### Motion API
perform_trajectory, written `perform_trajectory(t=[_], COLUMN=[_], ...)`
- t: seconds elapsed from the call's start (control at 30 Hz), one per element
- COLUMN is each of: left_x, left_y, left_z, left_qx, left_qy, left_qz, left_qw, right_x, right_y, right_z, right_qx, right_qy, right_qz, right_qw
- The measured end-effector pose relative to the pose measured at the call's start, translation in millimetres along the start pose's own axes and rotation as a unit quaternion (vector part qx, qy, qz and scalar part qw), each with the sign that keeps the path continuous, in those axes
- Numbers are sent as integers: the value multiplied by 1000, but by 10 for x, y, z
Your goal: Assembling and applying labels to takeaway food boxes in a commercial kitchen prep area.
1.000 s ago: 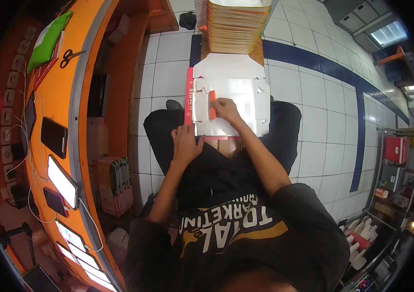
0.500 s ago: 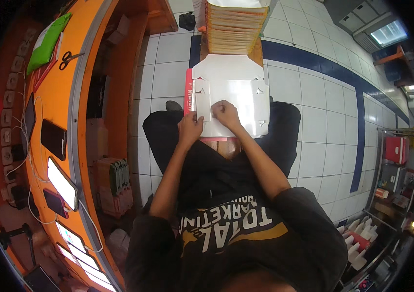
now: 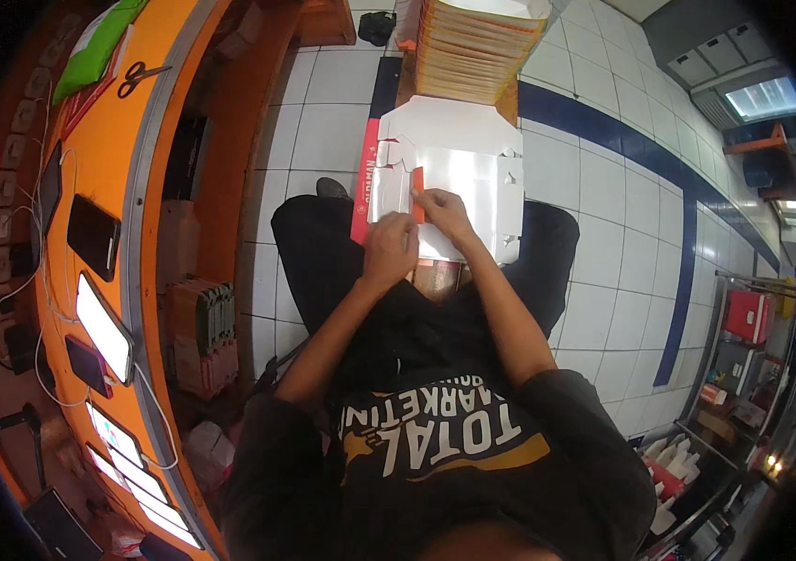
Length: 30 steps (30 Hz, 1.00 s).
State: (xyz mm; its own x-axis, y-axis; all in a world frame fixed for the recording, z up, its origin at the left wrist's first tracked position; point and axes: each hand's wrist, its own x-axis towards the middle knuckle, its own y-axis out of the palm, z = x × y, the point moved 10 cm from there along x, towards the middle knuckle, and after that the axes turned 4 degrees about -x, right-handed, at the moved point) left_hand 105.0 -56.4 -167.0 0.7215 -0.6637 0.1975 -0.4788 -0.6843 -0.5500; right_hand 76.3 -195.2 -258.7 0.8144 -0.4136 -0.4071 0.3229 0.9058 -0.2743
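Note:
A flat cardboard box blank, white inside with cut tabs and creases, lies in front of my lap. Its left side is folded partly upward, so an orange strip of its outer face shows. My right hand is closed, pinching this raised side flap between thumb and fingers. Beside it, my left hand has its fingers bent around the near left corner of the blank; the fingertips are partly hidden. Under the blank, a red printed cardboard edge sticks out at the left.
Beyond the blank rises a tall stack of nested cardboard trays. To the left runs an orange counter with scissors, several phones and cables. Folded boxes sit on a shelf below. Shelving stands on the right.
The left side of the blank has been folded up, showing its orange outer face. My right hand now grips that flap, and my left hand has shifted toward the near corner.

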Motion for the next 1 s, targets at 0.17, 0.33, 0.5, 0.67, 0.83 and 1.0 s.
perform_trajectory(t=[0.17, 0.33, 0.5, 0.67, 0.83, 1.0], left_x=[106, 132, 135, 200, 207, 195], left_y=[-173, 31, 38, 37, 49, 120], left_z=[320, 611, 623, 607, 749, 911], left_qx=[-23, -129, -117, -96, -160, -198], left_qy=[-64, -169, -184, -200, -237, -246], left_qz=[-30, 35, 45, 40, 61, 111], left_qw=[997, 976, 975, 974, 956, 942], right_x=[-27, 12, 35, 35, 22, 40], right_y=[-15, -18, 45, 49, 23, 25], right_z=[32, 30, -21, 27, -30, -7], right_qx=[72, 38, 88, 37, 65, -3], right_qy=[32, 51, 49, 1, 3, -4], right_qz=[-11, -6, 20, 21, 6, -8], right_qw=[997, 998, 995, 999, 998, 1000])
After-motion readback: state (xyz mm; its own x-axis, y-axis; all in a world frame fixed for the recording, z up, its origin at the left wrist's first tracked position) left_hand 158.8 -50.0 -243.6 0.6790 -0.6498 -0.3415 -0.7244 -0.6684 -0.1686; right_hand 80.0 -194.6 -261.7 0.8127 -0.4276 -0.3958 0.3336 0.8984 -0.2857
